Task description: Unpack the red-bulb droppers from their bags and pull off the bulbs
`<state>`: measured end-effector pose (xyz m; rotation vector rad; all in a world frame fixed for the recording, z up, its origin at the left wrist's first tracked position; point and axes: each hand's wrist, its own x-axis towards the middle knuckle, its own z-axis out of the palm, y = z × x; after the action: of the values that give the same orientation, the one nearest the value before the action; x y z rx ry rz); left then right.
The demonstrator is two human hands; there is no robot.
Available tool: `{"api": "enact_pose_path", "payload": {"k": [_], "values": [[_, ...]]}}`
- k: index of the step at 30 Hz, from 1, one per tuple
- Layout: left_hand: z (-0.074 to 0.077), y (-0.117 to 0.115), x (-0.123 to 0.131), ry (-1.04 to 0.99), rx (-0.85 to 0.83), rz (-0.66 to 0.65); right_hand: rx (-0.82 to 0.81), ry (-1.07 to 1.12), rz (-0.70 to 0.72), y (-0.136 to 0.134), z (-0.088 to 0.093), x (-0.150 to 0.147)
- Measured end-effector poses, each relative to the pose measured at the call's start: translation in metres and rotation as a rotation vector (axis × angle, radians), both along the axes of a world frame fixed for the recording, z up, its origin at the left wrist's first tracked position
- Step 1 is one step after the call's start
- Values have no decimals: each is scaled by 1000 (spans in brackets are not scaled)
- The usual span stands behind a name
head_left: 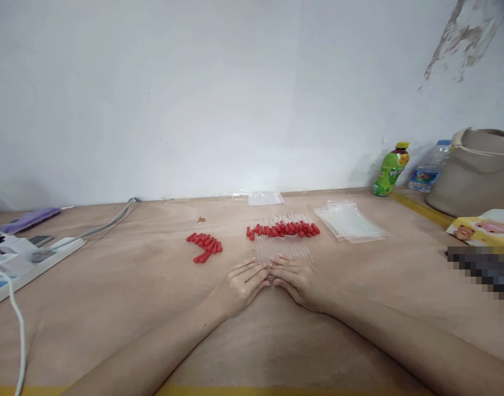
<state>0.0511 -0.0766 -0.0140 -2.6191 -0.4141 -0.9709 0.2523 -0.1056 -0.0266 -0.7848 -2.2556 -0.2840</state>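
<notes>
My left hand (245, 281) and my right hand (295, 278) meet at the front middle of the table, fingertips nearly touching. Both are closed over a small dropper (270, 278); only a bit of red and clear tube shows between the fingers, and the rest is hidden. Just beyond them lies a row of clear droppers (282, 248) with red rubber bulbs (291, 228) bunched across the middle. Thin tubes extend from the bulbs both toward the wall and toward me. To the left is a smaller group of loose red bulbs (204, 242).
Clear zip bags (350, 221) are stacked right of the droppers, with another bag (263, 198) by the wall. A green bottle (391, 170), a water bottle (427, 170), a grey bucket (474, 173) and a yellow tissue pack (478, 231) stand at right. At left lies a power strip (23, 280) with cables.
</notes>
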Motion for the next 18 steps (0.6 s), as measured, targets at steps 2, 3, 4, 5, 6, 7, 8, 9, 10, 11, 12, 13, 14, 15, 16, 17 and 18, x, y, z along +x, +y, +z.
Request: {"api": "enact_pose_path", "payload": {"k": [2, 3, 4, 5, 6, 7, 8, 9, 10, 11, 12, 13, 14, 15, 16, 17, 18], "values": [[3, 0, 0, 25, 19, -6, -8, -5, 13, -1, 2, -1], [4, 0, 0, 40, 23, -7, -11, -11, 20, -2, 2, -1], [5, 0, 0, 53, 24, -7, -11, -16, 27, -2, 3, -2], [5, 0, 0, 61, 23, -8, -8, -19, 34, -3, 4, -2], [6, 0, 0, 65, 20, -10, -1, -21, 39, -3, 4, -2], [6, 0, -1, 66, 16, -11, 9, -21, 41, -2, 4, -2], [6, 0, -1, 68, 11, -14, 17, -22, 42, -2, 4, -1], [6, 0, -2, 69, 6, -18, 23, -27, 41, -2, 3, -1], [6, 0, -2, 71, 0, -22, 29, -33, 40, -2, 1, 0], [6, 0, -2, 72, -6, -24, 34, -41, 40, -1, 0, 0], [6, -1, -3, 72, -12, -24, 44, -49, 40, -1, -1, 1], [6, -1, -3, 71, -17, -25, 55, -58, 42, -1, -3, 2], [6, -1, -4, 71, -24, -26, 71, -63, 44, -1, -4, 2], [7, -2, -4, 72, -31, -25, 89, -67, 46, -1, -4, 3], [7, -2, -5, 75, -38, -27, 108, -70, 49, -1, -5, 4], [7, -2, -5, 76, -43, -30, 129, -72, 52, -1, -5, 5], [8, -2, -6, 80, -50, -32, 149, -74, 55, -2, -4, 5]]}}
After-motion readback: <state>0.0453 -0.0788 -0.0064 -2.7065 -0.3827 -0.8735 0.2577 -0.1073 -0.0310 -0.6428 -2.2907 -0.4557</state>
